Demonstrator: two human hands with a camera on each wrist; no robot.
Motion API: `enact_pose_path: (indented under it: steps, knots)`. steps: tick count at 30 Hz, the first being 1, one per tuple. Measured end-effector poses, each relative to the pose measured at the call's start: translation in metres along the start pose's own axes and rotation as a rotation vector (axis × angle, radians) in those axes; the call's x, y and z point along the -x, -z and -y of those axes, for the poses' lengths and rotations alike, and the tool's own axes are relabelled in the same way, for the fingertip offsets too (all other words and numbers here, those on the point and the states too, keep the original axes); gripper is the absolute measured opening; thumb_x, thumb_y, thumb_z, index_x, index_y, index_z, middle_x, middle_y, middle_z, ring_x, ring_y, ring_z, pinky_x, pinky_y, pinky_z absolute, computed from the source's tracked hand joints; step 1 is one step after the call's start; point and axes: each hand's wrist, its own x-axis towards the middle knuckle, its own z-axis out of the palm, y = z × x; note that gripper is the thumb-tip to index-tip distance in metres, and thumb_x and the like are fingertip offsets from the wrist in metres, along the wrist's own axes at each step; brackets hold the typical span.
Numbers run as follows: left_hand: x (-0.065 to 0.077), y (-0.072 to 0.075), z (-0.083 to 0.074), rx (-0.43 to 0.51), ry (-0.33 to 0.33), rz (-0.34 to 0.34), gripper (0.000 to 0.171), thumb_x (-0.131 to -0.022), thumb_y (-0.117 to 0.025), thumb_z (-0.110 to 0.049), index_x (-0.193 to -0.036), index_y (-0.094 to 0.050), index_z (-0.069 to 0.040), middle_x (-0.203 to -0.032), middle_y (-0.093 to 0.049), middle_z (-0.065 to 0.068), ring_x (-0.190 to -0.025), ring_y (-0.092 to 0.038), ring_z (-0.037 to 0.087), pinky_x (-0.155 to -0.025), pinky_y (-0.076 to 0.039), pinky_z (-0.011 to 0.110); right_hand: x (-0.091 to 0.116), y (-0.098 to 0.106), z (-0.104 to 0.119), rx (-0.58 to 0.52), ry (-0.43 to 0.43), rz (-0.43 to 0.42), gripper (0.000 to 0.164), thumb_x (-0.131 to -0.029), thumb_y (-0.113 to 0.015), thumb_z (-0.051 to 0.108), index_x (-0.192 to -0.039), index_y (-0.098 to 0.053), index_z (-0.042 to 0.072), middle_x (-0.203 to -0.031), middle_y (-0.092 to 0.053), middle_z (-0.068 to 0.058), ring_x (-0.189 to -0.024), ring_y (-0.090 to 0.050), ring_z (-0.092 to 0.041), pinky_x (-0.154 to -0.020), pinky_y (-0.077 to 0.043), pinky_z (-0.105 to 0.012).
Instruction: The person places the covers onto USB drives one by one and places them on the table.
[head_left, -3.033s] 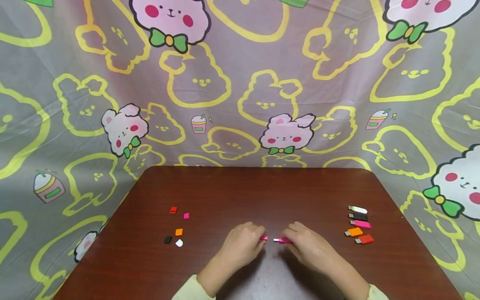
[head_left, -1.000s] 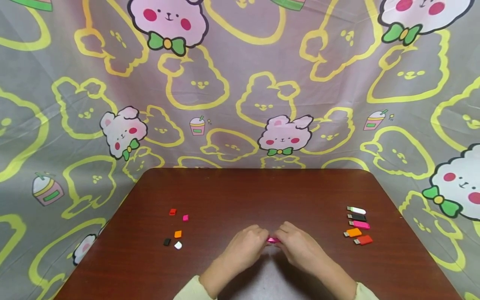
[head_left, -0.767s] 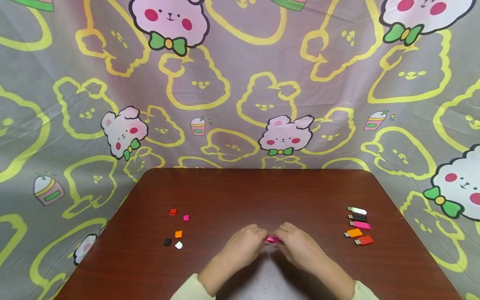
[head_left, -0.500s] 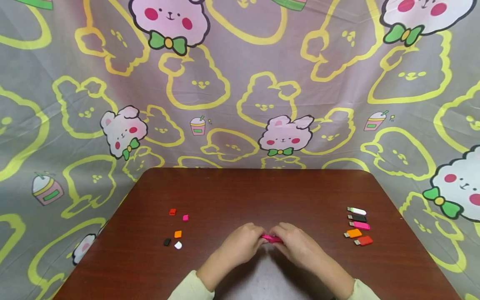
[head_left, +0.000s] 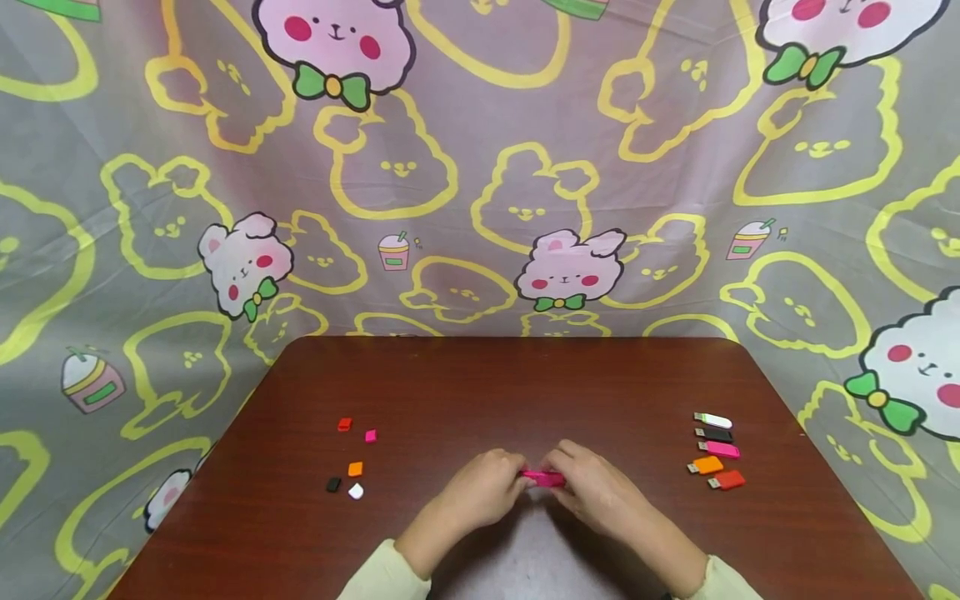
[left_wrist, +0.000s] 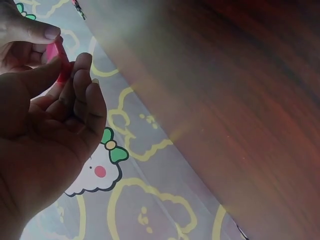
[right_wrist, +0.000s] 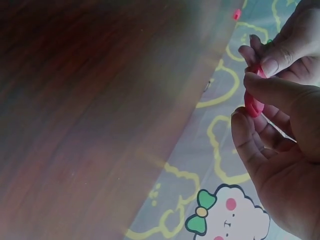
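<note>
Across the left of the worktop lie a black cap, a red cap, an orange cap, a white cap and a pink cap. Near the middle, the person's left hand pinches one end of a pink USB stick, and the right hand pinches its other end. Farther right, with metal plugs pointing left, lie an orange stick, a white stick, a black stick, a second pink stick and a red stick.

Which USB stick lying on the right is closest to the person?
The red stick, at the row's near end; the white stick, black stick, pink stick and orange stick lie farther back.
</note>
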Motion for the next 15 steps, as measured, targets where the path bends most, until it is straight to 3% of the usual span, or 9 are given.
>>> enact_pose_path:
  steps: [4, 8, 12, 15]
  knots:
    - [-0.0001, -0.001, 0.0002, 0.016, 0.011, 0.015, 0.017, -0.087, -0.064, -0.026, -0.073, -0.057, -0.019, -0.062, -0.046, -0.011, -0.059, -0.044, 0.005, -0.052, -0.037, 0.023, 0.0001, -0.0004, -0.0006, 0.026, -0.014, 0.009, 0.023, -0.07, -0.079, 0.014, -0.086, -0.063, 0.019, -0.08, -0.05, 0.012, -0.067, -0.045, 0.0, -0.059, -0.045, -0.021]
    - [-0.0002, -0.001, 0.0001, 0.023, 0.005, 0.014, 0.011, -0.085, -0.067, -0.026, -0.081, -0.061, -0.017, -0.064, -0.049, -0.011, -0.061, -0.044, 0.003, -0.052, -0.037, 0.021, 0.0011, -0.0008, -0.0003, 0.059, -0.037, 0.014, 0.018, -0.071, -0.077, 0.018, -0.084, -0.064, 0.02, -0.079, -0.051, 0.012, -0.068, -0.046, 0.0, -0.058, -0.044, -0.021]
    - [-0.0002, -0.0025, -0.0001, -0.023, -0.025, -0.012, 0.015, -0.082, -0.069, -0.027, -0.092, -0.066, -0.015, -0.071, -0.058, -0.009, -0.065, -0.049, 0.004, -0.055, -0.041, 0.02, 0.0014, -0.0011, 0.0004, 0.085, -0.043, 0.032, 0.015, -0.073, -0.076, 0.021, -0.083, -0.065, 0.021, -0.078, -0.053, 0.012, -0.07, -0.047, -0.002, -0.058, -0.045, -0.021]
    - [0.0005, -0.0039, -0.001, -0.079, -0.051, -0.033, 0.014, -0.081, -0.07, -0.027, -0.089, -0.065, -0.016, -0.073, -0.061, -0.008, -0.067, -0.054, 0.006, -0.056, -0.044, 0.021, 0.0017, -0.0013, 0.0009, 0.094, -0.041, 0.058, 0.014, -0.073, -0.076, 0.022, -0.082, -0.066, 0.02, -0.077, -0.053, 0.011, -0.069, -0.048, -0.002, -0.058, -0.046, -0.021]
